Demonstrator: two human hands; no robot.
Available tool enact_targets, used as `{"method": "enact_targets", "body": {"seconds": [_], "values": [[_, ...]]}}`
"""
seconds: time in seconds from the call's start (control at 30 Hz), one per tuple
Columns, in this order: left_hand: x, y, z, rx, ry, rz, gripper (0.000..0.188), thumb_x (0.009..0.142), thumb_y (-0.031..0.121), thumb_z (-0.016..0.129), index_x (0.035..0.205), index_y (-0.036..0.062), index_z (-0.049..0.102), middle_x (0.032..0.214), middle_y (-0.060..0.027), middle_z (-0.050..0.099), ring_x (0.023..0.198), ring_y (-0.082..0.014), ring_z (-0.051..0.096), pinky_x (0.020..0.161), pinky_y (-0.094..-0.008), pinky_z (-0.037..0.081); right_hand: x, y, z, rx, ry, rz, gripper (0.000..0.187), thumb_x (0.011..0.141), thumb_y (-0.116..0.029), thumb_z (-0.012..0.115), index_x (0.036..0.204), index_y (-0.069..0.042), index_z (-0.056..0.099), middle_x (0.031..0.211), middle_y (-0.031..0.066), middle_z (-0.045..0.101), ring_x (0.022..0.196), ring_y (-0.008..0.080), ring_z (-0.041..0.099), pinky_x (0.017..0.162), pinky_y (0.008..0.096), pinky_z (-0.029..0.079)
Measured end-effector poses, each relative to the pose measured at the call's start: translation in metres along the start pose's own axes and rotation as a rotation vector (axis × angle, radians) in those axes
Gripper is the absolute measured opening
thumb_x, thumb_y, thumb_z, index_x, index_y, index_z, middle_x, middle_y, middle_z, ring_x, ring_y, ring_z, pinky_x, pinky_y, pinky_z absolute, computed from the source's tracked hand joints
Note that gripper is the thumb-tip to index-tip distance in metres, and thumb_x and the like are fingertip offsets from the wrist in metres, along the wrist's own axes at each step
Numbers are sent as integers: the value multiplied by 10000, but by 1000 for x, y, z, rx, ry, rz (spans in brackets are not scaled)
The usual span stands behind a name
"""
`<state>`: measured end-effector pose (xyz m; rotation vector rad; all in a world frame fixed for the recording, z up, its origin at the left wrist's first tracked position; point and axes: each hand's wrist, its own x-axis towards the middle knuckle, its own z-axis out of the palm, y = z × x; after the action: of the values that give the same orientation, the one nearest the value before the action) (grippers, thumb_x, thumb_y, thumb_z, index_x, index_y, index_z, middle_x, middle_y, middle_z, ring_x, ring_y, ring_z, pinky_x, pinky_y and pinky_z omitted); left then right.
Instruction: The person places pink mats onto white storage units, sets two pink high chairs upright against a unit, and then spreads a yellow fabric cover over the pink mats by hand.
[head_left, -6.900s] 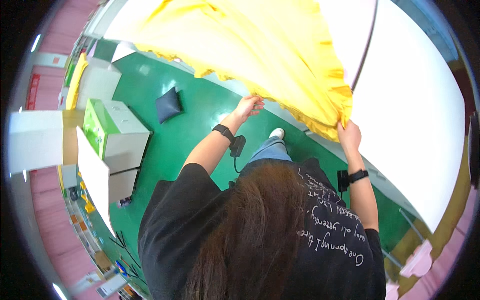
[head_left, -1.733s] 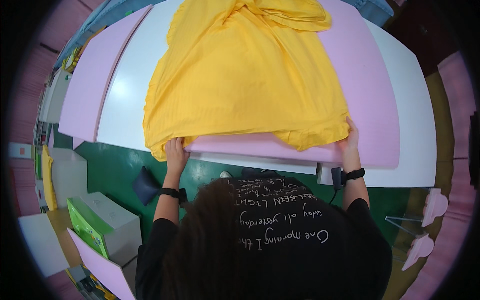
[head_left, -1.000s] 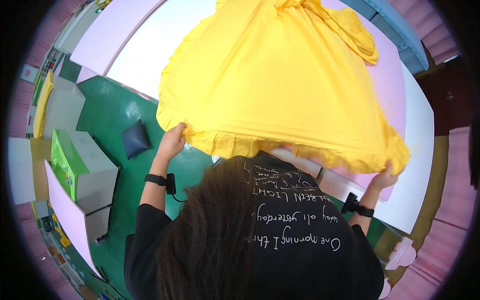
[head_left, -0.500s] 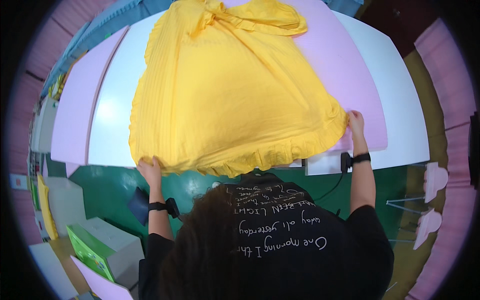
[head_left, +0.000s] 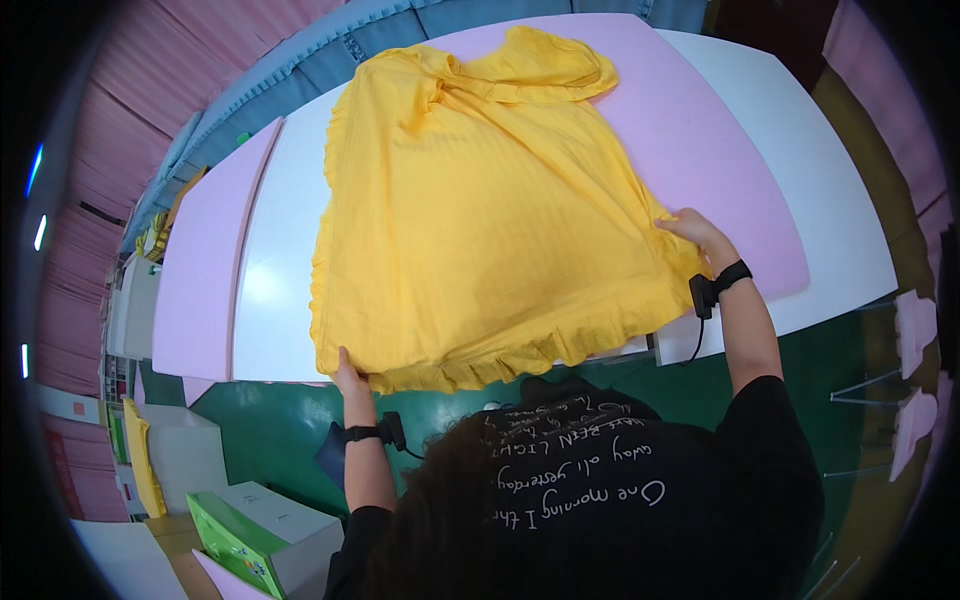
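Observation:
A yellow dress (head_left: 450, 230) with a ruffled hem lies spread over a table, its far end gathered and a sleeve-like part (head_left: 560, 65) folded out to the right. My left hand (head_left: 350, 374) is closed on the near left corner of the hem, thumb on top. On the right side edge, a little above the near right corner, my right hand (head_left: 697, 232) is closed on the fabric. That corner hangs in loose folds beside my wrist. Soft creases run from the gathered end down the cloth.
Under the dress are a white table (head_left: 850, 200) and a pink board (head_left: 730, 150); another pink board (head_left: 205, 260) lies left. Blue fabric (head_left: 300, 85) lines the far side. Pink stools (head_left: 915, 335) stand right, a white-and-green cabinet (head_left: 265, 535) at lower left. A cable hangs by my right wrist.
The view has shifted, so everything sits lower and further right. My right hand has moved from the near right corner up the side edge, drawing the fabric inward. The left still holds its corner.

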<state>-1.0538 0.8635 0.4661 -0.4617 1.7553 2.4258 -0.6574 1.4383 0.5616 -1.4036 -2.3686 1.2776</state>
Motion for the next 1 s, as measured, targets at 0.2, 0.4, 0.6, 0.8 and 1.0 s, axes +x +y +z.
{"method": "enact_targets", "body": {"seconds": [0.2, 0.4, 0.6, 0.8, 1.0], "values": [[68, 16, 17, 115, -58, 196, 387, 811, 93, 600, 1172, 52, 467, 1077, -70, 560, 887, -193, 573, 681, -304, 499, 1, 53, -18, 489, 415, -146, 307, 841, -265, 562, 906, 32, 609, 796, 66, 622, 696, 134, 573, 633, 275, 447], [147, 26, -4, 109, -30, 285, 384, 799, 104, 623, 1151, 68, 474, 1049, -53, 570, 843, -171, 579, 636, -279, 493, -54, 80, 39, 608, 320, -99, 287, 836, -258, 586, 922, 15, 613, 808, 34, 619, 706, 88, 552, 605, 228, 423], [233, 150, -200, 273, 450, 539, 433, 772, 289, 658, 1047, -29, 556, 913, -128, 617, 718, -232, 605, 583, -331, 506, -104, 6, 199, 437, -609, -44, 308, 828, -214, 599, 1030, 18, 589, 930, 38, 619, 814, 109, 566, 725, 253, 464], [162, 180, -75, 1048, 965, 420, 536, 751, 156, 545, 1211, -51, 361, 1068, -233, 452, 1020, -359, 451, 824, -456, 421, -89, -72, 210, 183, -791, -228, 435, 861, -346, 545, 1121, 4, 539, 1030, 39, 578, 917, 114, 527, 822, 272, 428], [52, 44, 5, 1454, -129, 1161, 395, 807, 152, 507, 1188, 59, 458, 1246, -190, 403, 1179, -344, 354, 981, -443, 258, -73, -51, 207, 1211, -605, 132, 559, 913, -460, 339, 1266, -31, 392, 1230, 109, 489, 1097, 217, 499, 925, 345, 405]]}}
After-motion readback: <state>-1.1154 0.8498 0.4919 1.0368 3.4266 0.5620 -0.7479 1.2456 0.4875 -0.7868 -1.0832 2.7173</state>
